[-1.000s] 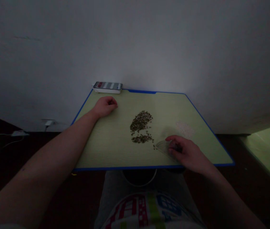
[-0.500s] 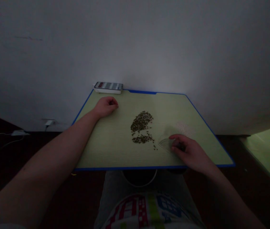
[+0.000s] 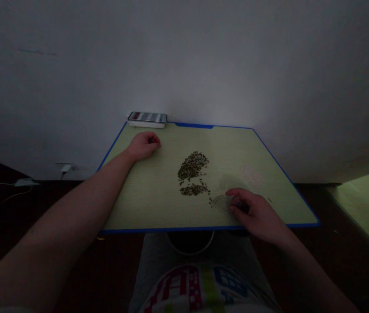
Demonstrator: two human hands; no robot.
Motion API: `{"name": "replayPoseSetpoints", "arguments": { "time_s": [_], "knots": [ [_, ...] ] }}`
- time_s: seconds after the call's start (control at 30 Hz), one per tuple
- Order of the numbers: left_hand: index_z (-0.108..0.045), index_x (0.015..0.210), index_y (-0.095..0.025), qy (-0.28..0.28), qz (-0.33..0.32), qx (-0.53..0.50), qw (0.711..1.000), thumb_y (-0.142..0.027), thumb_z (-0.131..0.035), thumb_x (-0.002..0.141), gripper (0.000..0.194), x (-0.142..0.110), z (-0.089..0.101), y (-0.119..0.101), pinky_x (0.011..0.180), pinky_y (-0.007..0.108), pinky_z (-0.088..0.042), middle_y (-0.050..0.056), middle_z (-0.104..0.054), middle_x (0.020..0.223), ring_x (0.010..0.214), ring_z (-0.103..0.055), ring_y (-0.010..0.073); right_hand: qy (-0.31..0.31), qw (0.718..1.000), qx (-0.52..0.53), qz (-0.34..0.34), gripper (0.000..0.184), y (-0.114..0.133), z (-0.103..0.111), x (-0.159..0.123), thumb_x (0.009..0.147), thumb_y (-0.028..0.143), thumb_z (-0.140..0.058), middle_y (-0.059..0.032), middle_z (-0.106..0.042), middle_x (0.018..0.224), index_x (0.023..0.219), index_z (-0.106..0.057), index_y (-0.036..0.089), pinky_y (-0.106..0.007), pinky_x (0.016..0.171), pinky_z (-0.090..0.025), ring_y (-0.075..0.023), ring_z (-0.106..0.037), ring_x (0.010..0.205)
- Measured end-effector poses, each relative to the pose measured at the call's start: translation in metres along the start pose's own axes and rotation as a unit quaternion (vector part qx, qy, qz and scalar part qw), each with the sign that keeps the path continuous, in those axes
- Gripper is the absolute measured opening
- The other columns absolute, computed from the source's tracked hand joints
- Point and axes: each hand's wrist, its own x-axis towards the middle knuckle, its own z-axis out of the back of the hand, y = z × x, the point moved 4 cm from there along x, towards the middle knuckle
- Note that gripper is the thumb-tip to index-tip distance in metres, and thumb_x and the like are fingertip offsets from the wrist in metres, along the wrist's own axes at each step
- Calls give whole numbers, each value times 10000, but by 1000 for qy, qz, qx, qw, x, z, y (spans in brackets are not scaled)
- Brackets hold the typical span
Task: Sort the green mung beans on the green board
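Observation:
My left hand [image 3: 144, 145] rests on the left of the pale green tabletop [image 3: 158, 200], fingers curled closed; its dark inside hides whether it holds anything. My right hand [image 3: 253, 213], near the front right, pinches a clear, fan-shaped flat piece with curved lines [image 3: 220, 203], much like a protractor. The fingers cover part of it, and its tip reaches a few stray dark grains. Between the hands lies a heap of small dark green-brown grains or beans [image 3: 193, 166], with a smaller patch [image 3: 193, 189] just in front. Beyond my right hand spreads a patch of pale grains [image 3: 252, 176].
A phone [image 3: 147, 117] lies on a white box [image 3: 148, 124] at the back left corner, against the wall [image 3: 204, 65]. A dark round container [image 3: 190, 243] sits below the front edge, between my legs. Cables and a plug [image 3: 67, 168] are at the left.
My right hand has moved slightly left and toward me with the clear piece, uncovering more of the pale grains. My left hand has stayed still.

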Motion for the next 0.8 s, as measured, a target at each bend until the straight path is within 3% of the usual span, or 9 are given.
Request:
{"name": "replayPoseSetpoints", "arguments": {
  "time_s": [0.23, 0.57, 0.8],
  "knots": [
    [-622, 715, -171, 2, 0, 1, 1000, -310, -611, 630, 163, 0, 0, -1, 553, 242, -377, -2, -560, 611, 605, -491, 128, -29, 1000, 8, -8, 272, -12, 3, 1, 835, 252, -509, -4, -608, 722, 1097, -563, 207, -298, 572, -438, -169, -569, 622],
    [-628, 714, -170, -5, -2, 15, 1000, -307, -616, 632, 160, 0, 1, -3, 555, 248, -377, -2, -566, 609, 595, -489, 127, -69, 997, -24, -10, 327, 0, -1, 9, 821, 258, -513, -8, -635, 728, 1133, -576, 180, -294, 569, -436, -167, -583, 616],
    [-632, 721, -161, -2, -1, -7, 1000, -299, -617, 636, 163, 0, 0, -1, 562, 248, -383, 2, -569, 621, 595, -487, 124, -135, 986, -83, -50, 336, -17, 13, 11, 809, 294, -525, -23, -657, 738, 1122, -589, 190, -311, 596, -455, -183, -602, 618]
  ]
}}
